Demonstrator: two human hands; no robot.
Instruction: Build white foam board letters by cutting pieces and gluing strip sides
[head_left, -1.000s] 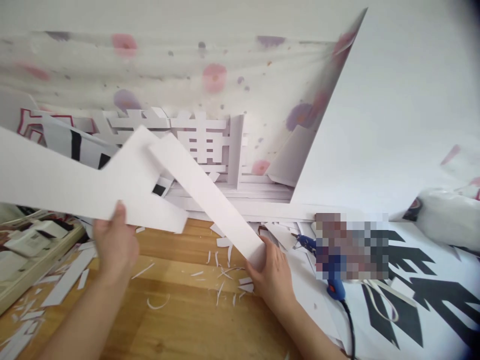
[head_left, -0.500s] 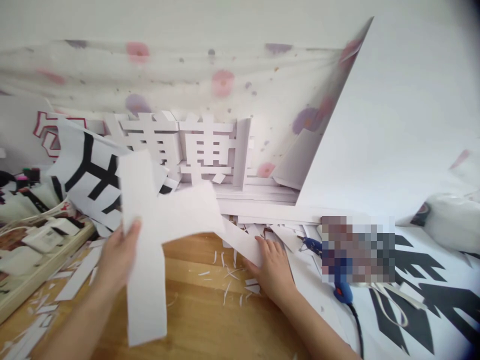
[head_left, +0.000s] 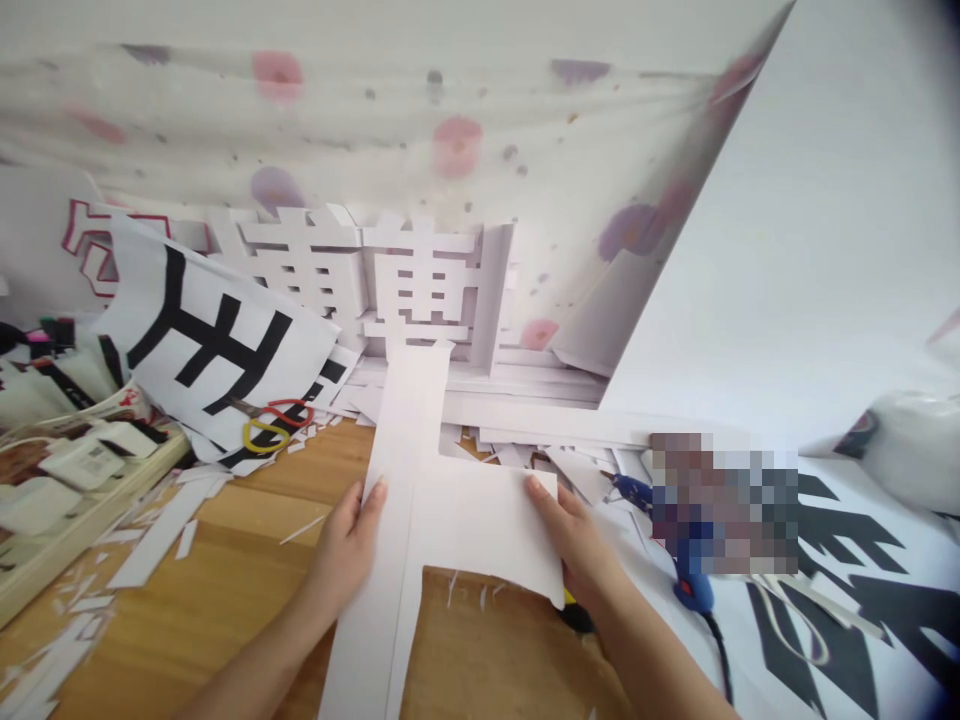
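A large white cut-out piece (head_left: 480, 510), with a long upright bar and an arm to the right, is held over the wooden table. My left hand (head_left: 352, 530) grips the left edge of its bar, thumb on the front face. My right hand (head_left: 574, 530) pinches the right end of its arm, with the fingers behind. A strip-like layer runs along the bar's lower part. Below the arm, beside my right hand, a black and yellow object (head_left: 576, 612) shows in part.
Red and yellow scissors (head_left: 274, 425) lie by black-printed paper (head_left: 217, 340) at left. A blue glue gun (head_left: 690, 570) is at right. White cut-out characters (head_left: 427, 280) stand at the back. Paper scraps (head_left: 161, 530) litter the wooden table (head_left: 247, 560). A power strip (head_left: 90, 530) sits far left.
The white piece has moved right and tilted. My right hand has let go of the white strip it was touching and now grips the piece's arm. The scissors have come into view.
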